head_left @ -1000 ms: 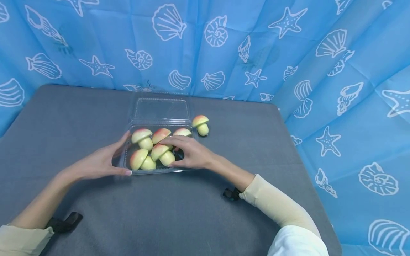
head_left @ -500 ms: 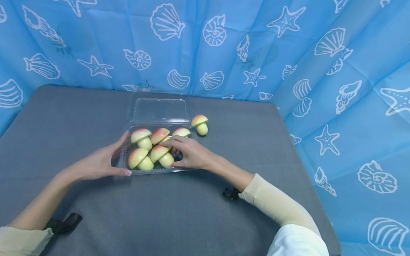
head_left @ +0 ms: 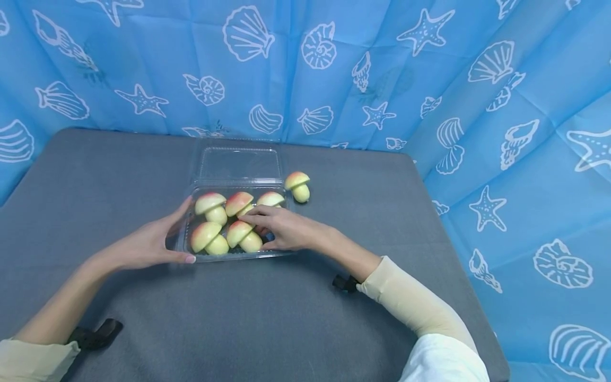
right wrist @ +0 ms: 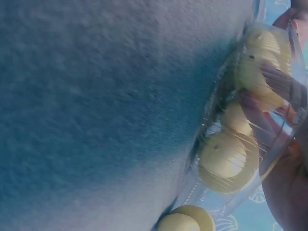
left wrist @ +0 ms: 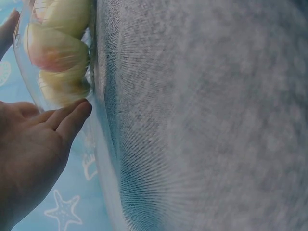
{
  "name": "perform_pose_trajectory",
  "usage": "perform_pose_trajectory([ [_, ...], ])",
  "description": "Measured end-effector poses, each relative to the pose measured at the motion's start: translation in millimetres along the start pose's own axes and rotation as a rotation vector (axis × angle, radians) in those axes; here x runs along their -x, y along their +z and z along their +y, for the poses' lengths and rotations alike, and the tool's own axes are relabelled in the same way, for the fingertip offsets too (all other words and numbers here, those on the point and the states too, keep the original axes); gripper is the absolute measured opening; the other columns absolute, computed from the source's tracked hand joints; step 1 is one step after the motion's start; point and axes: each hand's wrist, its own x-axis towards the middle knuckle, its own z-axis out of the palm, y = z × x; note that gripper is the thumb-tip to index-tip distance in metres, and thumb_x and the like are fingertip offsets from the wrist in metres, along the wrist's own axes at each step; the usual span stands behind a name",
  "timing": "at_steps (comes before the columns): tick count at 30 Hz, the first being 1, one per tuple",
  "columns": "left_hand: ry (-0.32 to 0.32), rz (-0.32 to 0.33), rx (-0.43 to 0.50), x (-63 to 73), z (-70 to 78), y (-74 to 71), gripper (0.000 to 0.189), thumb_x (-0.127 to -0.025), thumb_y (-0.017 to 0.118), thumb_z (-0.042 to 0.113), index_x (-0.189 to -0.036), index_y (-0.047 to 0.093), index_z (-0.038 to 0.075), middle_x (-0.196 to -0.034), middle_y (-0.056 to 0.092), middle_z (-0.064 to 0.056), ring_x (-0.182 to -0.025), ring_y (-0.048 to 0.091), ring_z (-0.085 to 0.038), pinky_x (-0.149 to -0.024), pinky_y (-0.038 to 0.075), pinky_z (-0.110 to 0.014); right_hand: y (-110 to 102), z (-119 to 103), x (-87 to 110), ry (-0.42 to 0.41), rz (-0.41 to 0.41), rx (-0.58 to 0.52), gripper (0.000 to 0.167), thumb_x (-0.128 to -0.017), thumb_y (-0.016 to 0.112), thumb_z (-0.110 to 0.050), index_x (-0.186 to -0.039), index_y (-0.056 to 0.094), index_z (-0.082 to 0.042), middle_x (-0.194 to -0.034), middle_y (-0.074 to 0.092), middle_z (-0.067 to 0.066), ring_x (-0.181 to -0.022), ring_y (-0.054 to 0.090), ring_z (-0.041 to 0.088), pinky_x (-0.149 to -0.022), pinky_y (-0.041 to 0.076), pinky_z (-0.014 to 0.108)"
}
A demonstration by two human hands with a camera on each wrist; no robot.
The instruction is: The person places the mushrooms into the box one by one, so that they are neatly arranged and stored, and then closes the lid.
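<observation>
A clear plastic clamshell box [head_left: 281, 252] lies with its lid folded back, holding several yellow mushroom-shaped pieces with reddish caps. My left hand [head_left: 150, 241] spans the box's left end, thumb along the front corner and straight fingers touching the left side. The fingers of my right hand [head_left: 291, 228] reach inside over the front row, index finger at the cap and thumb by the stem of the front middle mushroom-shaped piece [head_left: 250, 241]. The back right piece [head_left: 270, 199] is partly hidden by that hand. In the right wrist view, fingers show through the plastic wall [right wrist: 269, 166].
Another mushroom-shaped piece [head_left: 299, 187] stands on the grey table [head_left: 248, 318], just right of the box's hinge. The see-through lid [head_left: 241, 163] lies toward the back edge. A blue shell-print curtain [head_left: 296, 69] hangs behind and to the right.
The front middle mushroom-shaped piece has shifted slightly right and down with my right hand, opening a small gap from its left neighbour. My left hand stays at the box's end.
</observation>
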Motion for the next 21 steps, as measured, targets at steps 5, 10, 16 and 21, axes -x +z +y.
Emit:
perform_pose_trajectory([
  [5,0.004,0.005,0.000,0.1,1.2,0.3,0.121,-0.083,0.081,0.037,-0.159,-0.012,0.016,-0.165,0.000,-0.019,-0.142,0.027,-0.047,-0.111,0.028,-0.056,-4,2,1.9,0.016,-0.030,-0.033,0.077,-0.085,0.081,-0.017,-0.150,0.043,-0.005,-0.145,0.046,0.011,-0.109,0.062,0.014,-0.094,0.049,0.020],
  [10,0.003,0.009,-0.001,0.4,0.9,0.1,0.121,-0.084,0.081,0.036,-0.159,-0.012,0.016,-0.164,0.000,-0.021,-0.141,0.027,-0.050,-0.111,0.028,-0.059,-7,7,5.3,0.034,0.004,-0.116,0.072,-0.085,0.081,-0.015,-0.147,0.047,-0.004,-0.140,0.050,0.012,-0.104,0.067,0.013,-0.089,0.051,0.016],
  [16,0.001,0.007,0.006,0.5,1.0,0.8,0.122,-0.083,0.081,0.038,-0.159,-0.012,0.016,-0.165,0.001,-0.020,-0.143,0.026,-0.048,-0.110,0.027,-0.057,-11,15,12.5,0.046,0.088,-0.273,0.064,-0.084,0.079,-0.007,-0.142,0.053,-0.001,-0.129,0.057,0.017,-0.100,0.069,0.017,-0.084,0.054,0.016],
  [21,-0.004,0.009,0.013,0.8,2.2,0.8,0.122,-0.083,0.081,0.038,-0.159,-0.012,0.016,-0.164,0.003,-0.023,-0.142,0.026,-0.050,-0.110,0.028,-0.059,-17,22,19.5,0.047,0.183,-0.348,0.057,-0.084,0.080,-0.005,-0.136,0.057,0.002,-0.129,0.060,0.018,-0.097,0.070,0.020,-0.083,0.057,0.022],
])
